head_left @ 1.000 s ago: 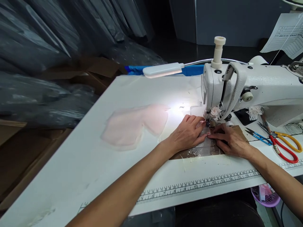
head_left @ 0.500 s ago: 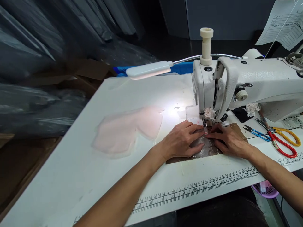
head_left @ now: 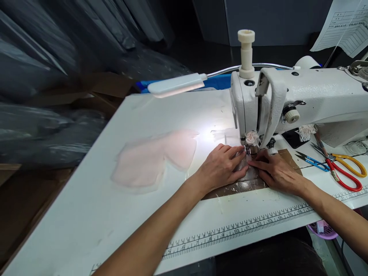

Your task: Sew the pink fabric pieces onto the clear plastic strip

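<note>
My left hand (head_left: 221,166) lies flat on the table just left of the presser foot (head_left: 252,148) of a white sewing machine (head_left: 287,101), fingers stretched toward the needle. My right hand (head_left: 274,171) rests flat on the other side, fingertips pressed down right below the foot. Both press on a small sheer piece (head_left: 243,161) that I can barely make out, over a brown taped patch (head_left: 244,184). A small cream rosette (head_left: 252,137) sits at the needle.
A stack of pale pink fabric pieces (head_left: 152,159) lies to the left on the white table (head_left: 86,214). Red-and-yellow scissors (head_left: 343,174) and blue snips (head_left: 312,161) lie at the right. A lamp (head_left: 175,84) shines over the table; a ruler strip (head_left: 244,228) runs along the front edge.
The view has shifted a little, so the machine sits further left in the frame. Both hands stay pressed at the presser foot, edging slightly toward it.
</note>
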{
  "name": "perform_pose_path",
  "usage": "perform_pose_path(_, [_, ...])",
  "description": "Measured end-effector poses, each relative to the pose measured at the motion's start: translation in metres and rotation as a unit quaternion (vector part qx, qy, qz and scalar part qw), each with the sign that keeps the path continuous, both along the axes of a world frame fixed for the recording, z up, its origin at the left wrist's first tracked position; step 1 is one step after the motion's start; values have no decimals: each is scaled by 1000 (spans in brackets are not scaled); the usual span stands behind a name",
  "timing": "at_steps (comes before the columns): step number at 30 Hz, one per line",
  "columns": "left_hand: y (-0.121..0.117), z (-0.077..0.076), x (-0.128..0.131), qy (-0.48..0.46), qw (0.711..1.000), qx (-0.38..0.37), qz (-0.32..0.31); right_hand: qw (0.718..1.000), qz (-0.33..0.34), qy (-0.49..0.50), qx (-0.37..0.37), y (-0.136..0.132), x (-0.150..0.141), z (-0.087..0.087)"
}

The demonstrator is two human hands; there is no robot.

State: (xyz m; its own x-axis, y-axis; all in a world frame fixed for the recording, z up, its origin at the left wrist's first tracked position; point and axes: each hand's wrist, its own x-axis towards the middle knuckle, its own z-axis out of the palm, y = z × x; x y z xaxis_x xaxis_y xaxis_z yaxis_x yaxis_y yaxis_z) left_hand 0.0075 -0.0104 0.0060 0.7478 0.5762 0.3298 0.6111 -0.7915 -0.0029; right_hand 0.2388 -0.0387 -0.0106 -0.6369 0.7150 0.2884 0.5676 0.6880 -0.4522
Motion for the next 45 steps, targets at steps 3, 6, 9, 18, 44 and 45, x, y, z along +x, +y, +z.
perform_pose_path(3, [1,-1,1,-12,1000,17,5,1000,-6,0,0,0,-1,2])
perform_pose_path(6, [8,0,-1,-52,997,62,-22,1000,-11,2,4,0,-1,3])
perform_pose_path(9, [22,3,-8,-88,990,105,-17,1000,-10,30,-2,1,0,5])
perform_pose_path(18, [2,10,-14,-112,988,-40,-101,977,-94,174,-76,10,5,7])
perform_pose_path(44, [-12,-5,-12,-190,967,-109,-132,994,-38,103,-4,8,5,4])
perform_pose_path(45, [-12,-5,-12,-189,967,-106,-133,994,-28,108,-12,6,4,5])
